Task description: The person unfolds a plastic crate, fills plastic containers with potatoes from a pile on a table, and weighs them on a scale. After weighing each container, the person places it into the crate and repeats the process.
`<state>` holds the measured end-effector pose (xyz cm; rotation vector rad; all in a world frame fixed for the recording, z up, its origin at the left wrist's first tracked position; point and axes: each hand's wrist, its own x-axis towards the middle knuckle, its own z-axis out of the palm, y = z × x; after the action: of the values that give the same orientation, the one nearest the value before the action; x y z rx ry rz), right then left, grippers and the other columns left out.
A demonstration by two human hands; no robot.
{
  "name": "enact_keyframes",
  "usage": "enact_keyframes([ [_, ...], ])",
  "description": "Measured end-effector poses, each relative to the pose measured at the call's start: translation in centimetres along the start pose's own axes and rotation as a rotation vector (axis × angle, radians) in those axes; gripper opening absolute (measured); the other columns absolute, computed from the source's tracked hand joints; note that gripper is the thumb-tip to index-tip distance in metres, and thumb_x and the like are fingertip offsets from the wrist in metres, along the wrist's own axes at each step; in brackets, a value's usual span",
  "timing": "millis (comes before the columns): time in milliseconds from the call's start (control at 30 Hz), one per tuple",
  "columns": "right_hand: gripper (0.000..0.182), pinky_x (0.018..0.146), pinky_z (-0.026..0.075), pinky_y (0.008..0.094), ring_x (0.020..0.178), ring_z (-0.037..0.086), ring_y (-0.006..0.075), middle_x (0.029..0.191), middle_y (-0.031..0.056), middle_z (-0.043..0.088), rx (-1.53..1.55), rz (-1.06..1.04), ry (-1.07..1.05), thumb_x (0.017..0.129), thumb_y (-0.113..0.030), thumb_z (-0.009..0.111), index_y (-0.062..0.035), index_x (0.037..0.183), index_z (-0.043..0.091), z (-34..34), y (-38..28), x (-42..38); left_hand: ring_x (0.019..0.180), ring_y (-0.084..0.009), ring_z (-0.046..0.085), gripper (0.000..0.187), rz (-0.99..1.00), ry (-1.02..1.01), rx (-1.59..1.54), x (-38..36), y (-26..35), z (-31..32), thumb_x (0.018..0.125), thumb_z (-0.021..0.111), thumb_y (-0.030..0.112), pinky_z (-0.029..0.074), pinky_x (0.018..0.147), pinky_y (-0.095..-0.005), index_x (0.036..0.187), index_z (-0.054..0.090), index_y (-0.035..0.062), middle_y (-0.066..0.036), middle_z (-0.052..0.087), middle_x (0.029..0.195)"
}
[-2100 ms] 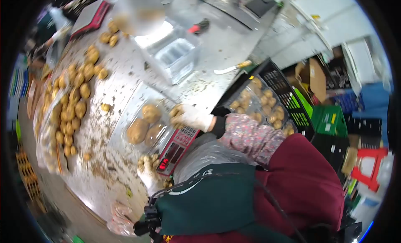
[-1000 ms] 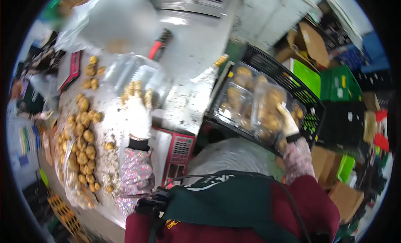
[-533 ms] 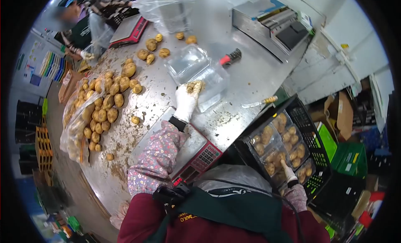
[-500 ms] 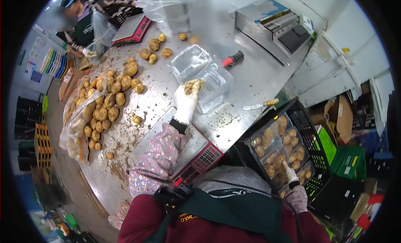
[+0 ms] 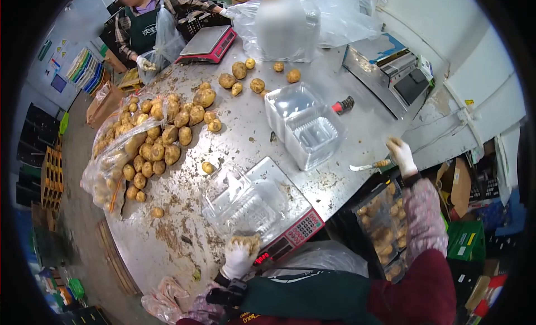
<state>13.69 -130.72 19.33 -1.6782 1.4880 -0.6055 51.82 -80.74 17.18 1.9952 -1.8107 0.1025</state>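
My left hand (image 5: 241,257), in a white glove with soiled fingertips, is closed at the near edge of a clear plastic clamshell container (image 5: 251,205). The container lies with its lid spread on the red-framed scale (image 5: 304,227), whose red digits are lit. My right hand (image 5: 401,154), gloved too, is over the table's right edge with loosely bent fingers and nothing visible in them. Just left of it lies a knife (image 5: 371,166). Nested open clamshells (image 5: 312,136) stand beyond the scale. Below my right forearm is a black crate with potato-filled packs (image 5: 384,227).
Potatoes (image 5: 159,152) spill from a clear bag at left. Several loose potatoes (image 5: 240,71) lie farther back. A second scale (image 5: 209,44), a metal sealing-type machine (image 5: 385,73) and a red-and-black handled object (image 5: 343,105) are on the table. A co-worker (image 5: 146,32) stands across.
My left hand has come back from the nested containers toward me, and a clamshell now lies on the scale. My right hand has risen out of the crate. The view has shifted.
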Motion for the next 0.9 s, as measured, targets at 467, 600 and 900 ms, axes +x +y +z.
enact_keyframes([
  [467, 0.085, 0.088, 0.054, 0.0429, 0.119, 0.059, 0.0314, 0.131, 0.0172, 0.061, -0.271, -0.099, -0.366, 0.072, -0.030, 0.082, -0.0119, 0.146, 0.045, 27.1, -17.9, 34.8, 0.073, -0.0267, 0.061, 0.048, -0.556, -0.556, 0.135, 6.7, -1.0, 1.3, 0.086, 0.060, 0.052, 0.050, 0.061, -0.0402, 0.110, 0.056, 0.0099, -0.011, 0.056, 0.093],
  [600, 0.094, 0.079, 0.056, 0.0459, 0.107, 0.064, 0.0315, 0.124, 0.0154, 0.064, -0.271, -0.034, -0.536, 0.069, -0.022, 0.086, -0.0197, 0.149, 0.038, 31.7, -19.2, 36.8, 0.079, -0.0268, 0.065, 0.045, -0.673, -0.623, 0.025, 7.9, -1.1, 0.9, 0.085, 0.064, 0.049, 0.053, 0.064, -0.0408, 0.111, 0.056, 0.0127, -0.012, 0.058, 0.097],
  [900, 0.114, 0.066, 0.060, 0.0420, 0.086, 0.067, 0.0237, 0.098, 0.0180, 0.066, -0.357, -0.063, -1.377, 0.076, -0.007, 0.080, -0.0253, 0.156, 0.002, 43.6, -26.1, 29.6, 0.088, -0.0301, 0.065, 0.042, -0.842, -0.844, 0.124, 9.4, -0.2, 0.3, 0.086, 0.064, 0.046, 0.054, 0.073, -0.0438, 0.114, 0.057, 0.0156, -0.011, 0.059, 0.102],
])
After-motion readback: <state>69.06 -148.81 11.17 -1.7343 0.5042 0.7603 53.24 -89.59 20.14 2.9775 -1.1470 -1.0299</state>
